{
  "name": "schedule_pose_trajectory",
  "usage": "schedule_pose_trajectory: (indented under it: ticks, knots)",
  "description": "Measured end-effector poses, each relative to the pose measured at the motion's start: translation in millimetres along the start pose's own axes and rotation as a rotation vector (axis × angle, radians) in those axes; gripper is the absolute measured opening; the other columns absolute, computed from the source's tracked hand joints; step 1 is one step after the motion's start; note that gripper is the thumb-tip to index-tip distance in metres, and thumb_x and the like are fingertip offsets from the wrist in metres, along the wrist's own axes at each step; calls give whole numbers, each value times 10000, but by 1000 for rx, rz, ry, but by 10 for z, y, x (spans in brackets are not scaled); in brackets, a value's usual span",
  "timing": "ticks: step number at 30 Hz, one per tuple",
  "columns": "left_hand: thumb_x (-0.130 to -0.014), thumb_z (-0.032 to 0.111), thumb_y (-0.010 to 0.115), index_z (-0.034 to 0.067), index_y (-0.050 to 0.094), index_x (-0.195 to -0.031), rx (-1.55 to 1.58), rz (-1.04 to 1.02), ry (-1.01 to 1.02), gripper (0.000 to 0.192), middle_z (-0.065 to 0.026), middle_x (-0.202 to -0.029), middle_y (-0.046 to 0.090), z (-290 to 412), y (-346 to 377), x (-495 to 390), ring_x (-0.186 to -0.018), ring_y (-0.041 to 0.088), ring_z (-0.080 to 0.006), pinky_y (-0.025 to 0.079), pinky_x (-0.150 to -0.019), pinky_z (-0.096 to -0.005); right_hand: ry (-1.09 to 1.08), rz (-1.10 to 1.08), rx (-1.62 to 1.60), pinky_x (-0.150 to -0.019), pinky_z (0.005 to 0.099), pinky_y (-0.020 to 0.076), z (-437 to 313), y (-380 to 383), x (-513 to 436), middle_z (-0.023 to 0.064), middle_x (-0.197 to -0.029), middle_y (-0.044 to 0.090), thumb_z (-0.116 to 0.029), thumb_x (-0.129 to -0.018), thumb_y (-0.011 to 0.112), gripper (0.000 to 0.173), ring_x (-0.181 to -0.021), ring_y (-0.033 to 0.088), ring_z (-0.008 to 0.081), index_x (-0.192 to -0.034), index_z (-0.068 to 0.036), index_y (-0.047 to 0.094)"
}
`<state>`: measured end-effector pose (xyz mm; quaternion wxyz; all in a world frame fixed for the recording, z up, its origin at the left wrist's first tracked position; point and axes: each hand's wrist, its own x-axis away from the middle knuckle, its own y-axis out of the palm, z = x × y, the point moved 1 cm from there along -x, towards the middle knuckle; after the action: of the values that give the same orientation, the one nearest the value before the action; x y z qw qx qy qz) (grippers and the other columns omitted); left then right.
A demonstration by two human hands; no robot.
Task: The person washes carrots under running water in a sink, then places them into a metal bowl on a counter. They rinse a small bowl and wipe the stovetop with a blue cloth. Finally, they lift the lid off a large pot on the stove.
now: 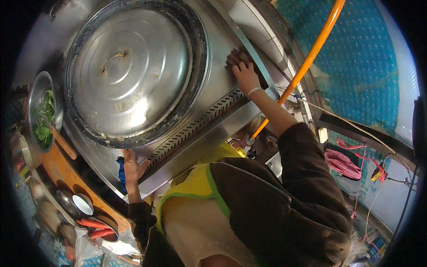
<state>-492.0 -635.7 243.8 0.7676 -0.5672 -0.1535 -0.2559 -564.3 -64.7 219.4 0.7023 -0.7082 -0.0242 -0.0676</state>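
Observation:
A large round metal lid (pixel 133 70) with a wire handle covers a wok set in a stainless steel stove top (pixel 220 66). At the stove's far right corner, my right hand (pixel 246 76) is on a dark brown cloth or scrubbing pad (pixel 238 58), fingers over its near edge. My left hand (pixel 133 167) rests on the steel near the wok's rim, fingers spread, beside a blue cloth (pixel 121 173); whether it touches the cloth is unclear. A slotted metal strip (pixel 196 128) runs along the front edge between my hands.
To the left, a metal bowl (pixel 57 116) holds leafy greens and a wooden-handled utensil (pixel 63 143). Below it, a wooden board (pixel 90 180) carries bowls, one with red carrots or peppers (pixel 100 228). An orange pole (pixel 307 63) slants behind my right forearm.

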Motion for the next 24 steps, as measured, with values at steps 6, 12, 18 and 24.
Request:
schedule_pose_trajectory:
  ticks: [6, 12, 18, 24]
  knots:
    - [-692, 335, 871, -20, 111, -1565, -12, -59, -33, 1211, -332, -1600, 140, -132, 93, -14, -1494, 184, -448, 298, -1185, -395, 145, -58, -164, -904, 547, 516, -854, 82, 700, 189, -1254, 513, -28, -775, 649, 401, -1086, 524, 506, -1165, -92, 580]
    - [-702, 346, 865, -36, 190, -1552, -37, 16, 58, 1150, -339, -1588, 180, -199, 58, -9, -1481, 223, -449, 359, -1143, -409, 33, 57, -592, -850, 489, 514, -1074, -41, 891, 121, -1039, 619, -68, -750, 672, 244, -990, 603, 377, -985, -122, 634]
    - [-779, 257, 795, 47, 606, -1290, 48, 189, 138, 584, -238, -1461, 473, -2, -66, 68, -1269, 531, -412, 478, -1012, -443, 236, 141, -104, -827, 484, 524, 2, 15, 576, 173, -1026, 640, -79, -799, 619, 325, -943, 627, 400, -1123, -97, 608]
    - [-921, 248, 692, 65, 642, -1263, 492, 50, 239, 391, -150, -1159, 673, 662, 260, 100, -872, 694, -280, 548, -791, -357, 100, -79, -199, -779, 469, 563, -1098, 297, 804, 192, -1033, 662, -110, -819, 636, 272, -931, 663, 400, -1084, -56, 615]
